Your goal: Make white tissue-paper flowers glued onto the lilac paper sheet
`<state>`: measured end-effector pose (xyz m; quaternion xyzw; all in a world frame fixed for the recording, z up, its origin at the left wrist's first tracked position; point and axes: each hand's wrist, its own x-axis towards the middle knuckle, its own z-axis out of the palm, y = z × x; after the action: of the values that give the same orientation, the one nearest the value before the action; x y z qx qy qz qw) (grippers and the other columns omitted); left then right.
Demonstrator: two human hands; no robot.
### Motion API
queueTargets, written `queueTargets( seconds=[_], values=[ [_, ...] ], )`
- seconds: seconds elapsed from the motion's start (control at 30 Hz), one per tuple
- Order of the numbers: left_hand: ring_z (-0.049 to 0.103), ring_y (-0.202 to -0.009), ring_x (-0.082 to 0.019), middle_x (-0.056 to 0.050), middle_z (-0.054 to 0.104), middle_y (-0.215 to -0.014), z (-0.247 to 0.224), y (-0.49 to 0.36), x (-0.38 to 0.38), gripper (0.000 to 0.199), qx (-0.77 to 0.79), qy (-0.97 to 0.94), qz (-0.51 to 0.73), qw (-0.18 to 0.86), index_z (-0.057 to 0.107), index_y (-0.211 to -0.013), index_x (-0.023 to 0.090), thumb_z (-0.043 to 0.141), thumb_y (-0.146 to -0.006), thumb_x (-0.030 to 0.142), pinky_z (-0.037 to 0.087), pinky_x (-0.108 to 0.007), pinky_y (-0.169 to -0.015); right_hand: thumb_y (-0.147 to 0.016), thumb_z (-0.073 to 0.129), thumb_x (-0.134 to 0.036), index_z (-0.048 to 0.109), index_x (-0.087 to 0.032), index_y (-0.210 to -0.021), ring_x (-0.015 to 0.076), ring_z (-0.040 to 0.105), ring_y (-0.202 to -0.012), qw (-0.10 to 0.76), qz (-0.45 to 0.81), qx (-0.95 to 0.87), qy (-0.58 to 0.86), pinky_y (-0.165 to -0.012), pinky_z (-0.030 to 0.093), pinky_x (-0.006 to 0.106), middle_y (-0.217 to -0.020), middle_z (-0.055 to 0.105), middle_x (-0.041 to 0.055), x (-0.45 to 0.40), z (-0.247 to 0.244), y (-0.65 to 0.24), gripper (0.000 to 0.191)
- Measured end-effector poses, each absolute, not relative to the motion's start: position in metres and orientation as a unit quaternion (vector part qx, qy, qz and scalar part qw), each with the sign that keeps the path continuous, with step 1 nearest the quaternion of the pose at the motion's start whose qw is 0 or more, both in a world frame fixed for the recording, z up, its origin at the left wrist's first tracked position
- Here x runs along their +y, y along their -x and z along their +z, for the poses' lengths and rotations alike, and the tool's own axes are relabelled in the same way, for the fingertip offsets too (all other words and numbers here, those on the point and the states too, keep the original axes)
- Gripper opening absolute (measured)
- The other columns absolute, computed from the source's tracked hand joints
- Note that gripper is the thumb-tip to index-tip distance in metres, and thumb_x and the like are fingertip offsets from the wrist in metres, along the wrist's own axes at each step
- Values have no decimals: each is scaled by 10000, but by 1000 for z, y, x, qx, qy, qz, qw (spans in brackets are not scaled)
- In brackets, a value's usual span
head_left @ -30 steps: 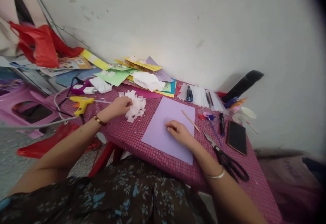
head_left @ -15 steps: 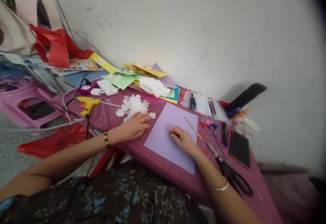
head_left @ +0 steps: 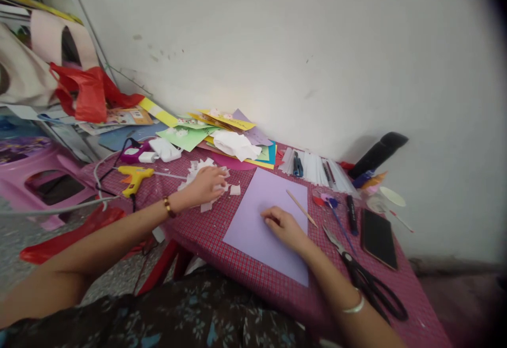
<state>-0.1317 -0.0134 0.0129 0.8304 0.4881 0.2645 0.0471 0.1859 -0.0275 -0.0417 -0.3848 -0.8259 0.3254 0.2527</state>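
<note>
Purple paper sheet [head_left: 253, 229], lying flat on the bench [head_left: 208, 234] (covered with a red checked cloth), in front of the wearer. White paper scraps [head_left: 198, 171] form a loose pile to the left of the sheet; one squarish scrap [head_left: 235, 190] lies between the pile and the sheet. The left hand [head_left: 204, 185] is over the pile, palm down, its grip wide, with the fingers slightly bent and parted; contact with individual scraps cannot be told. The right hand [head_left: 283, 225] rests on the sheet, its grip narrow (a small gap shows between thumb and forefinger), with the fingers curled and no object visible in it. A slender wooden stick [head_left: 301, 208] lies aslant across the sheet's right edge. Black-handled scissors [head_left: 356, 269] lie to the right; a yellow glue gun [head_left: 135, 178] lies left of the pile.
</note>
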Motion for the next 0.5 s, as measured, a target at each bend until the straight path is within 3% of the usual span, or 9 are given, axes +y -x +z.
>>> queueTargets(
  seconds=[0.1,0.2,0.37,0.5],
  values=[
    [616,-802,-182,-59,678,-834,54,136,29,98,528,-693,447,204,660,-772,172,647,-817,257,498,-329,-798,-870,506,-140,671,-196,-985,198,642,-860,253,331,-822,388,-809,499,337,-913,676,60,-28,-43,-186,209],
    [530,-574,-87,-5,621,-721,88,139,91,111,550,-453,548,439,578,-846,157,601,-871,263,422,-203,-560,-867,500,-136,666,-208,-973,200,637,-864,253,344,-816,390,-811,495,339,-910,673,60,-28,-42,-186,210],
    [542,-507,-62,-27,605,-645,96,137,176,268,563,-370,494,550,464,-819,142,337,-1020,268,404,-160,-520,-864,490,-134,657,-243,-938,208,639,-877,250,372,-803,392,-804,498,340,-909,672,56,-30,-42,-187,212],
    [584,-499,-119,-66,629,-652,82,128,216,234,558,-303,516,575,532,-899,127,412,-1008,296,483,-197,-495,-862,492,-147,652,-277,-942,216,643,-856,242,392,-799,387,-780,510,339,-903,669,63,-30,-45,-191,221]
  ],
)
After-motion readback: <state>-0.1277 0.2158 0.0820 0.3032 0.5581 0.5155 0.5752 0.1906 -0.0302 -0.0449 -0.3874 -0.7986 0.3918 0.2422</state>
